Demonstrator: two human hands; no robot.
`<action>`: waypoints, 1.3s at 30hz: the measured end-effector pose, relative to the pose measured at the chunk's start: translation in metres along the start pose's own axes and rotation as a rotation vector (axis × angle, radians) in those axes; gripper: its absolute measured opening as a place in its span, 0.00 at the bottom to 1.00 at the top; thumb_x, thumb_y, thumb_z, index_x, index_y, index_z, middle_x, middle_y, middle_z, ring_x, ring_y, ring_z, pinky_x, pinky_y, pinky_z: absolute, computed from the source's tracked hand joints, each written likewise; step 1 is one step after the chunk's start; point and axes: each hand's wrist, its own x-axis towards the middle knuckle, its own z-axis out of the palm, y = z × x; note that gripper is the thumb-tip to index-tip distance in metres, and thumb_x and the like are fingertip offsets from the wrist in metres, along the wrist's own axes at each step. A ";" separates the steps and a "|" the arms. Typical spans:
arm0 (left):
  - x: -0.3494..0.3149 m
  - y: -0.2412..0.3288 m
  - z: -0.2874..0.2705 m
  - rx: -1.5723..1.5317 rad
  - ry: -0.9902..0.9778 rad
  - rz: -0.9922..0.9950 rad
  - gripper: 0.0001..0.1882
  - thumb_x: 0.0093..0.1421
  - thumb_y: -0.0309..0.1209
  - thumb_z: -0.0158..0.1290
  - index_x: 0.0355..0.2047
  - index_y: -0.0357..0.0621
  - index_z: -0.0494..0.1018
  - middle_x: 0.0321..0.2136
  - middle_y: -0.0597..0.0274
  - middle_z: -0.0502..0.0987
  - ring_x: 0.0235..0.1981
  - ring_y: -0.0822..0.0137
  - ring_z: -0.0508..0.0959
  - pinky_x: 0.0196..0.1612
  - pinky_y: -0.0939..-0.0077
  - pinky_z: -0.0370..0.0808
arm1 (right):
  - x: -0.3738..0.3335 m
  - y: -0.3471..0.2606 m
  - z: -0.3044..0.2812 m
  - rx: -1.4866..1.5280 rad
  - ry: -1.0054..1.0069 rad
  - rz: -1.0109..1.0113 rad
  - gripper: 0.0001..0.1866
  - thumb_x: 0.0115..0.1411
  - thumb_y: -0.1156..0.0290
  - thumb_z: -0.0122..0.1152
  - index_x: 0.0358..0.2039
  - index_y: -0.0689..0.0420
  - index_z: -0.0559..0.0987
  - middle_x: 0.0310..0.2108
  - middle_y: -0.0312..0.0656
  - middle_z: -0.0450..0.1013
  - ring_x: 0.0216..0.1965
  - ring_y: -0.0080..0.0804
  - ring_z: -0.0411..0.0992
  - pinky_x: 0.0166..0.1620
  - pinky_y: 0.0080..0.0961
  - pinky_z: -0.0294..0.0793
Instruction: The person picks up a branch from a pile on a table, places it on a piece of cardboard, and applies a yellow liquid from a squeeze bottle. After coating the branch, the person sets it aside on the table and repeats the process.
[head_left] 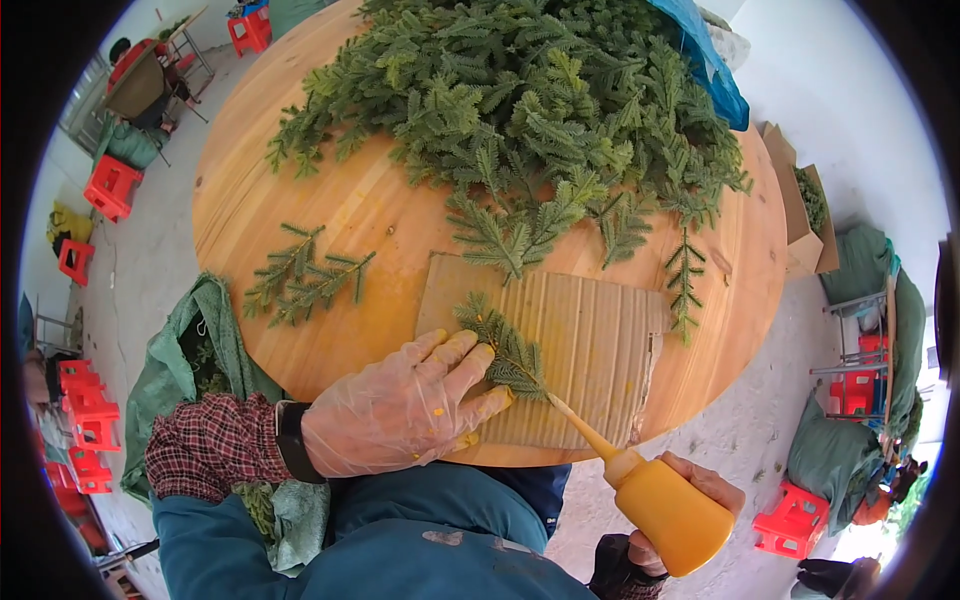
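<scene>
My left hand [405,405], in a clear plastic glove with yellow stains on the fingertips, holds a small green fir sprig [515,360] against a piece of corrugated cardboard [590,330]. The sprig's cut end points toward my right. My right hand [695,495] grips a yellow squeeze bottle [675,515], which is tilted with its long nozzle tip at the sprig's stem end. The thumb and fingers wrap round the bottle's far and under sides, partly hidden by it. Two loose sprigs [305,275] lie on the table left of the cardboard.
A big heap of fir branches [540,100] covers the far part of the round wooden table [235,190], beside a blue plastic bag [710,65]. A green sack [185,345] hangs at my left. Red stools [113,187], a cardboard box [800,220] and more sacks stand around.
</scene>
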 end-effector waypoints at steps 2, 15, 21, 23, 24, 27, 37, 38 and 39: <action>0.000 0.001 -0.001 0.004 0.001 0.002 0.28 0.57 0.45 0.58 0.57 0.52 0.70 0.56 0.47 0.68 0.60 0.49 0.68 0.62 0.56 0.67 | 0.000 0.000 -0.010 -0.041 -0.040 0.000 0.52 0.39 0.34 0.75 0.48 0.65 0.64 0.39 0.52 0.77 0.41 0.38 0.77 0.46 0.30 0.75; 0.002 0.001 -0.004 0.021 -0.010 -0.003 0.29 0.55 0.44 0.60 0.56 0.51 0.70 0.57 0.48 0.67 0.60 0.49 0.67 0.61 0.56 0.67 | 0.001 0.011 -0.034 -0.084 -0.164 -0.029 0.56 0.43 0.26 0.66 0.52 0.66 0.65 0.44 0.54 0.74 0.45 0.37 0.75 0.46 0.32 0.75; 0.007 -0.017 -0.027 -0.033 0.127 0.035 0.23 0.56 0.40 0.58 0.50 0.44 0.71 0.53 0.52 0.70 0.58 0.52 0.70 0.60 0.57 0.68 | 0.005 0.037 -0.060 -0.198 -0.110 -0.288 0.51 0.53 0.31 0.60 0.59 0.64 0.61 0.49 0.56 0.71 0.42 0.40 0.74 0.39 0.30 0.75; 0.011 -0.014 -0.028 -0.019 0.170 0.002 0.21 0.57 0.38 0.56 0.49 0.43 0.71 0.52 0.53 0.71 0.58 0.53 0.71 0.60 0.57 0.68 | 0.012 0.036 -0.054 -0.155 -0.181 -0.352 0.44 0.61 0.37 0.54 0.60 0.65 0.61 0.46 0.54 0.72 0.29 0.43 0.74 0.36 0.34 0.74; 0.021 -0.011 -0.022 0.096 0.280 0.067 0.16 0.58 0.36 0.54 0.43 0.43 0.73 0.49 0.54 0.73 0.55 0.56 0.72 0.58 0.59 0.68 | 0.012 0.034 -0.050 -0.129 -0.195 -0.371 0.44 0.61 0.37 0.54 0.60 0.65 0.61 0.46 0.54 0.72 0.29 0.43 0.74 0.36 0.34 0.74; 0.035 -0.009 0.001 0.214 0.337 0.154 0.12 0.58 0.33 0.51 0.41 0.43 0.73 0.43 0.58 0.74 0.49 0.60 0.75 0.56 0.62 0.69 | 0.006 0.032 -0.028 0.078 0.141 -0.214 0.48 0.59 0.33 0.54 0.59 0.66 0.60 0.41 0.55 0.73 0.22 0.41 0.71 0.33 0.33 0.73; -0.067 -0.065 -0.055 0.455 0.234 -0.464 0.18 0.55 0.33 0.52 0.47 0.45 0.72 0.37 0.60 0.74 0.38 0.60 0.75 0.47 0.59 0.72 | 0.016 0.040 -0.024 0.114 0.126 -0.269 0.46 0.59 0.38 0.57 0.61 0.66 0.59 0.42 0.57 0.72 0.29 0.45 0.72 0.36 0.35 0.73; -0.087 -0.084 -0.051 0.466 0.230 -0.481 0.18 0.55 0.33 0.52 0.47 0.45 0.72 0.37 0.60 0.74 0.38 0.60 0.75 0.47 0.59 0.72 | 0.018 0.041 -0.021 0.128 0.104 -0.257 0.45 0.59 0.38 0.58 0.61 0.66 0.59 0.42 0.57 0.71 0.30 0.46 0.73 0.37 0.36 0.73; -0.105 -0.108 -0.042 0.159 0.228 -0.394 0.18 0.57 0.36 0.52 0.47 0.44 0.73 0.39 0.58 0.75 0.41 0.57 0.75 0.48 0.58 0.72 | 0.019 0.042 -0.020 0.131 0.088 -0.247 0.45 0.60 0.39 0.58 0.61 0.66 0.59 0.43 0.57 0.71 0.31 0.46 0.73 0.38 0.37 0.73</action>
